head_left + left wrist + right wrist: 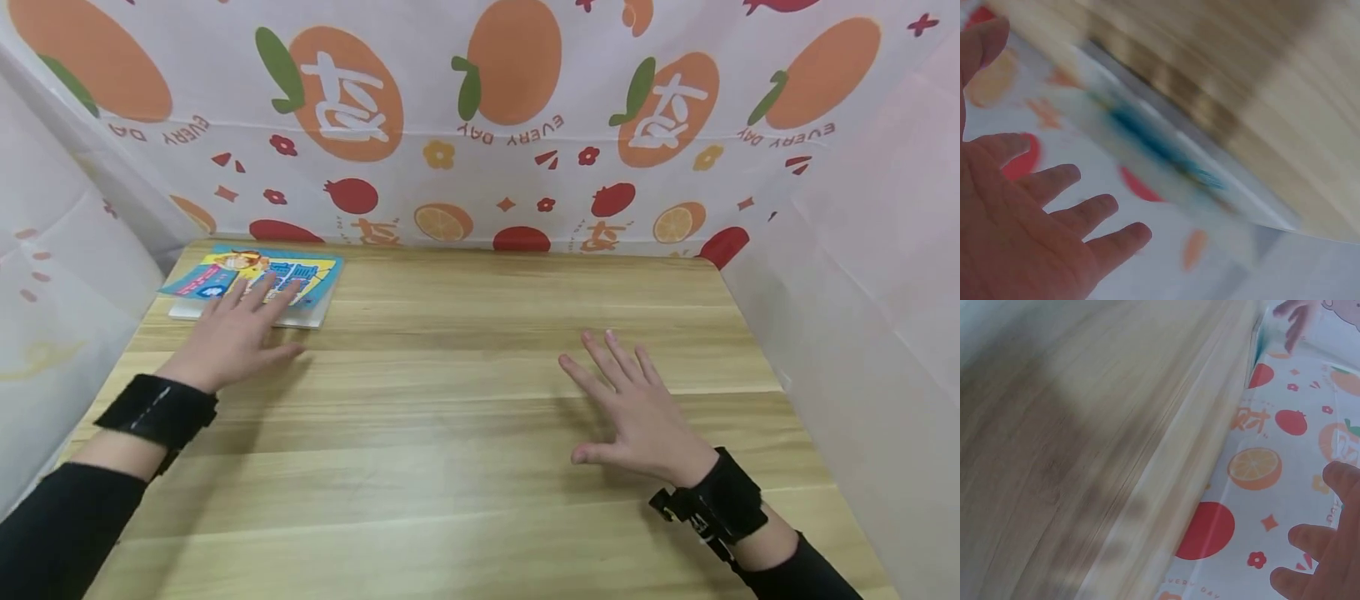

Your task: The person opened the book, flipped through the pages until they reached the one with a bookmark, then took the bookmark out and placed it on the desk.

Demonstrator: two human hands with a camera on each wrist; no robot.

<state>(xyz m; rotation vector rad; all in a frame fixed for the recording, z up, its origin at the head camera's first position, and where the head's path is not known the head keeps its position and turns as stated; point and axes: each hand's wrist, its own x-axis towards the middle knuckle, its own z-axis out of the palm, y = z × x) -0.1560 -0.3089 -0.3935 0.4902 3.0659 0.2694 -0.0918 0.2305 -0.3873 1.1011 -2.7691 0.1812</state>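
A thin book or booklet (318, 275) with a blue and yellow illustrated cover lies at the table's back left corner; its white lower edge shows beneath the cover. My left hand (236, 337) is over its front part with fingers spread, and hides some of the cover. In the left wrist view the left hand (1029, 212) has straight, parted fingers, and the book (1160, 137) is blurred beyond them. Over the right half of the table, my right hand (637, 412) is spread and holds nothing. The right wrist view shows part of that right hand (1329, 550).
The light wooden table (450, 417) reaches back to a white curtain (427, 100) printed with oranges and other fruit. Pale sheets (885, 275) hang along the sides. Each wrist wears a black strap (161, 408) below a dark sleeve.
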